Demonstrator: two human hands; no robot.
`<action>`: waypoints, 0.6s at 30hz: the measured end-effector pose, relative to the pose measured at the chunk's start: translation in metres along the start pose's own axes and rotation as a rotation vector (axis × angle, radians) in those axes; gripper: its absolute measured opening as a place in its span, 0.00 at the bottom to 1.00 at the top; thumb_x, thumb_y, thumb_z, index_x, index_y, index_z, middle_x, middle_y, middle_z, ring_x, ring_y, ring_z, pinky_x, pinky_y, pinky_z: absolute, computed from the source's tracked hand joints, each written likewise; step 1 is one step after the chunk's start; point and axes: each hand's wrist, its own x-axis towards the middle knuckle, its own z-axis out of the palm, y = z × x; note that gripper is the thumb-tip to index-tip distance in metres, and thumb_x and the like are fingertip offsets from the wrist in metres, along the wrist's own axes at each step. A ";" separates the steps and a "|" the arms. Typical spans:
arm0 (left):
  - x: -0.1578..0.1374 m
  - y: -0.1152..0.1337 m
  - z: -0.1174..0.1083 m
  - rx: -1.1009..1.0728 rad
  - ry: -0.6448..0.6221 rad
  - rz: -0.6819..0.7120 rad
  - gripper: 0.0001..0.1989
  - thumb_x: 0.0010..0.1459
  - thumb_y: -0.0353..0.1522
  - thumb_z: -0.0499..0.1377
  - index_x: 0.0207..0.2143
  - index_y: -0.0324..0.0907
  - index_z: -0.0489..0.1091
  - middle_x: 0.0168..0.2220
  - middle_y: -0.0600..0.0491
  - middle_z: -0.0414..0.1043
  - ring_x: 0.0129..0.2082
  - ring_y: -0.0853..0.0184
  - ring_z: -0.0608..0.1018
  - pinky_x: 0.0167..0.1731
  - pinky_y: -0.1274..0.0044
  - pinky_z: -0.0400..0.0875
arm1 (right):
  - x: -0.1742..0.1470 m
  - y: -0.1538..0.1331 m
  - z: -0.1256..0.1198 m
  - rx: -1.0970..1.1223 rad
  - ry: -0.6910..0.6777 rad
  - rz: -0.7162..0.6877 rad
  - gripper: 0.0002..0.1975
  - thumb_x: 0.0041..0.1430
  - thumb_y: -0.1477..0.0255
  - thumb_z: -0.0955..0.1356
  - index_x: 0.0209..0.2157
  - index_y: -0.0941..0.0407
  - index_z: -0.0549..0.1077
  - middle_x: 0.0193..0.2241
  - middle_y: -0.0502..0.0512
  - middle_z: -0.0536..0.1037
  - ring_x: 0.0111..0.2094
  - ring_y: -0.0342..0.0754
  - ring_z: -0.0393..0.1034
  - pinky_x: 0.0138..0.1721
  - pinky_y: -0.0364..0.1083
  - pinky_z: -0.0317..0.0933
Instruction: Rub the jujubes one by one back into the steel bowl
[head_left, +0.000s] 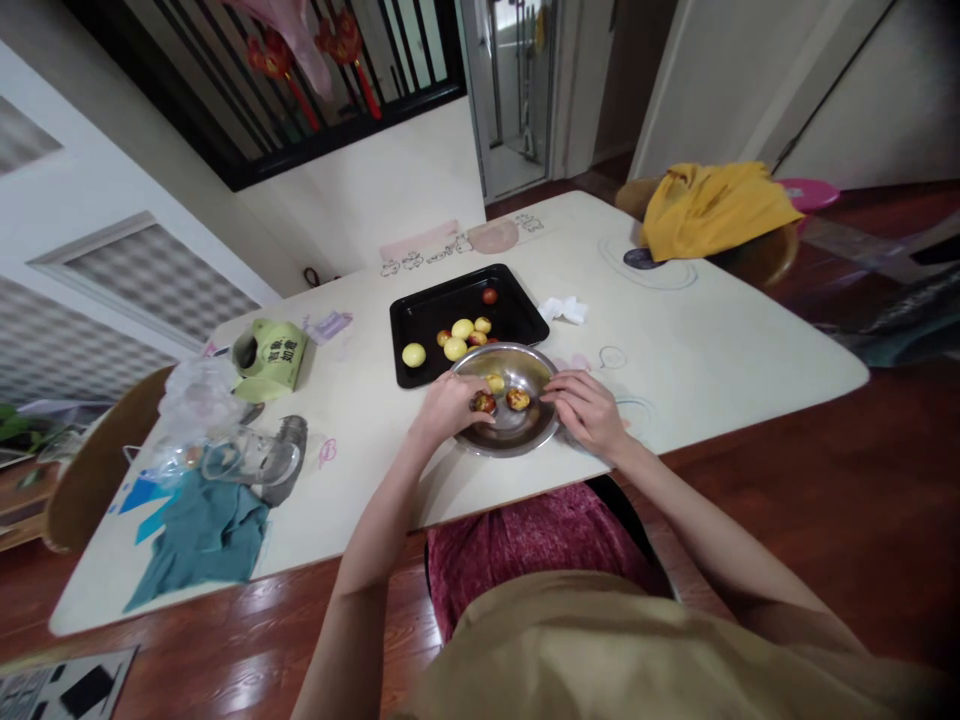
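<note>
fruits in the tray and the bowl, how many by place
On the black tray: 6 fruits
In the metal bowl: 3 fruits, one under the left hand; the right hand rests at the rim
Total: 9

Soft dim daylight, faint shadows, strong wide-angle edge distortion.

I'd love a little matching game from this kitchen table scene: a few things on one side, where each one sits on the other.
Things:
1. black tray
2. yellow cloth
3. teal cloth
4. white tissue

Places:
A. near left corner of the table
B. just right of the tray
C. just behind the metal bowl
D. on a chair at the far right

Pairs: 1-C, 2-D, 3-A, 4-B
</note>
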 end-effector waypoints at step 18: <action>0.013 -0.056 -0.008 -0.293 0.515 -0.043 0.08 0.73 0.35 0.59 0.43 0.43 0.78 0.46 0.48 0.82 0.47 0.62 0.82 0.51 0.72 0.77 | -0.001 0.000 0.000 0.028 -0.026 0.042 0.14 0.72 0.75 0.65 0.41 0.54 0.84 0.37 0.59 0.85 0.44 0.56 0.78 0.46 0.57 0.77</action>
